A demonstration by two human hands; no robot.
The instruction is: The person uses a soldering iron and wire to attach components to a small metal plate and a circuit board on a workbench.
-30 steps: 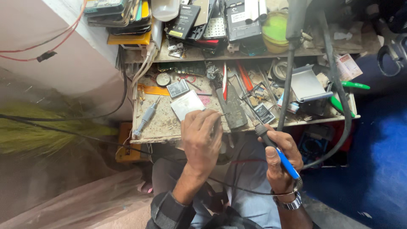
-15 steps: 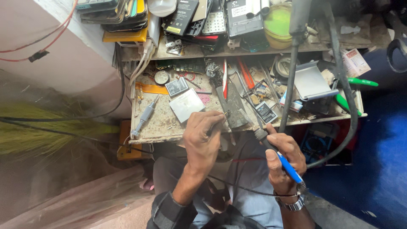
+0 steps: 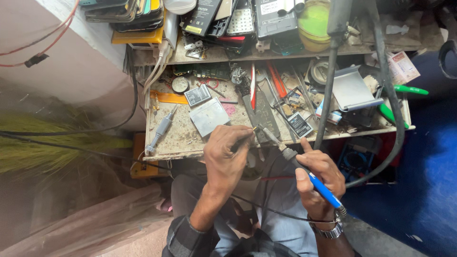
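My right hand (image 3: 320,180) grips a blue-handled soldering iron (image 3: 304,167), its metal tip pointing up-left toward the front edge of the workbench (image 3: 181,143). My left hand (image 3: 227,154) is closed around a thin probe or wire (image 3: 247,134) whose end meets the iron's tip near a dark flat strip (image 3: 262,119) on the bench. What lies under my left fingers is hidden. A wristwatch (image 3: 328,231) sits on my right wrist.
A grey metal plate (image 3: 208,116), small battery (image 3: 197,95), grey screwdriver (image 3: 161,131), red-handled tools (image 3: 276,81) and small parts litter the bench. Phones and a yellow-green dish (image 3: 314,21) crowd the upper shelf. Black cables (image 3: 328,81) hang in front. A meter (image 3: 357,162) sits below right.
Both hands stay at the bench's front edge. The left hand shifted slightly and the iron's tip has come closer to the item it holds. The camera view drifted a little.
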